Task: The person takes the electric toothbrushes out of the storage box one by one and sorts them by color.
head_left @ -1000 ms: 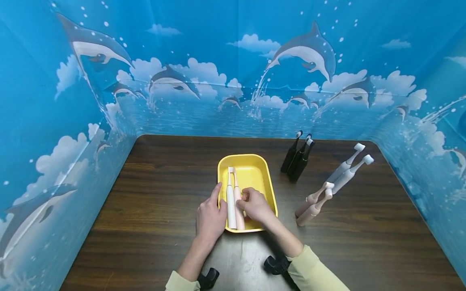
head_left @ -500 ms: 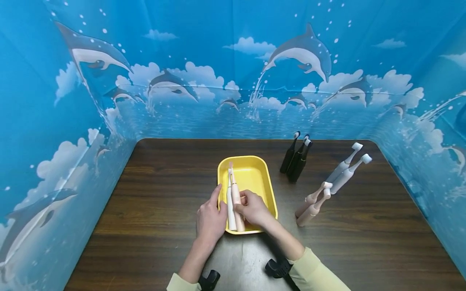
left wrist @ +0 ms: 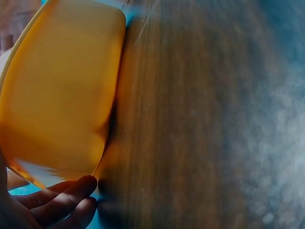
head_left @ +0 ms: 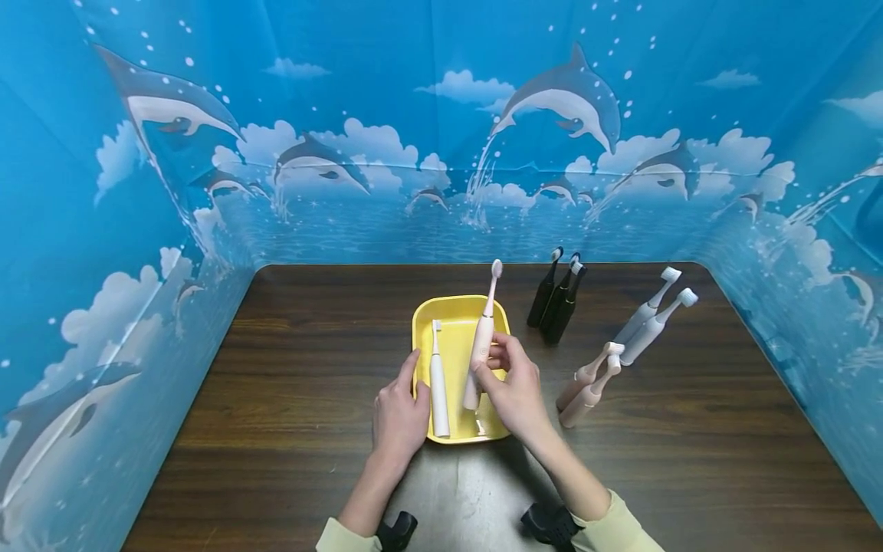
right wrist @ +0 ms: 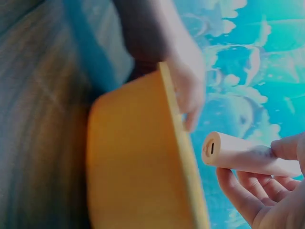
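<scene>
A pale pink electric toothbrush (head_left: 482, 337) is held up in my right hand (head_left: 513, 383), tilted over the right side of a yellow tray (head_left: 516, 383). The thumb and fingers pinch its handle; in the right wrist view the base of the pink toothbrush (right wrist: 238, 155) points away from the fingers. A white electric toothbrush (head_left: 438, 395) lies along the tray's left side. My left hand (head_left: 400, 410) holds the tray's left rim, thumb at the rim and index finger along the outside. In the left wrist view, fingers (left wrist: 71, 200) touch the tray's outer wall.
Several black electric toothbrushes (head_left: 557, 307) stand upright at the back right. Two grey-white ones (head_left: 645, 337) and two pink ones (head_left: 582, 399) stand farther right and nearer. A dolphin-print curtain (head_left: 345, 207) borders the wooden table (head_left: 297, 368).
My right hand has lifted the pink toothbrush from beside the white one and carried it up and right. The white toothbrush stays in the tray. My left hand has not moved.
</scene>
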A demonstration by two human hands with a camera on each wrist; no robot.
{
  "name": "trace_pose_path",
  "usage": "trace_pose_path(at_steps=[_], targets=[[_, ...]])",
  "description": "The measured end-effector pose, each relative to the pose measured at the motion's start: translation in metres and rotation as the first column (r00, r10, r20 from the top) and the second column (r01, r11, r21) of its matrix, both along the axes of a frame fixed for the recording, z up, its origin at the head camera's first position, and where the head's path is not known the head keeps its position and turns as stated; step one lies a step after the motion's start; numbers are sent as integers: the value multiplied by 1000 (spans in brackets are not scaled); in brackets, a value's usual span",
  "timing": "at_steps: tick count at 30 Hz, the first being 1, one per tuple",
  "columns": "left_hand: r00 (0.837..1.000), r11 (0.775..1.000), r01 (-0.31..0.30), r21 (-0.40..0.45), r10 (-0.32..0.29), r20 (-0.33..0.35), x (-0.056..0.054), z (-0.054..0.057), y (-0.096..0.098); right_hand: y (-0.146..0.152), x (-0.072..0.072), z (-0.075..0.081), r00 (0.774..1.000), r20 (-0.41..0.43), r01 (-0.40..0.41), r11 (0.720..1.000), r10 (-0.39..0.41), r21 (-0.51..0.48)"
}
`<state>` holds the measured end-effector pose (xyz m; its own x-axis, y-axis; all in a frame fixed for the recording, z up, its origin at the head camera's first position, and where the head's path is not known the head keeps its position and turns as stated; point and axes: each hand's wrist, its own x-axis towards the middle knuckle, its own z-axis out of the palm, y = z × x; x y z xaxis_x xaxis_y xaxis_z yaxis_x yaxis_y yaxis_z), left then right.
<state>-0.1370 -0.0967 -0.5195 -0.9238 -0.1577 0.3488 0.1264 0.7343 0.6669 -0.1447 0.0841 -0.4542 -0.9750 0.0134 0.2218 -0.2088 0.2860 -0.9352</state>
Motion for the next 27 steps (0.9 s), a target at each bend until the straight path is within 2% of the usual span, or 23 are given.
trace_pose_path(at_steps=[6,12,18,22,27], targets=[[1000,1000,-1,-1,1,-31,-1,1,-2,8,15,16,998,-58,-23,999,24,28],[1000,1000,-1,1,1,-12,-1,1,-2,9,32,29,996,-80,-41,999,43,29],[1000,1000,-8,3,8,1,-1,1,-1,18,47,51,979,-192,-69,998,68,3],[1000,1000,0,5,0,16,0,2,-1,31,58,66,959,-280,-34,998,45,44],[999,1000,6,4,-6,34,1,1,-1,47,76,85,950,-311,10,1000,-4,18]])
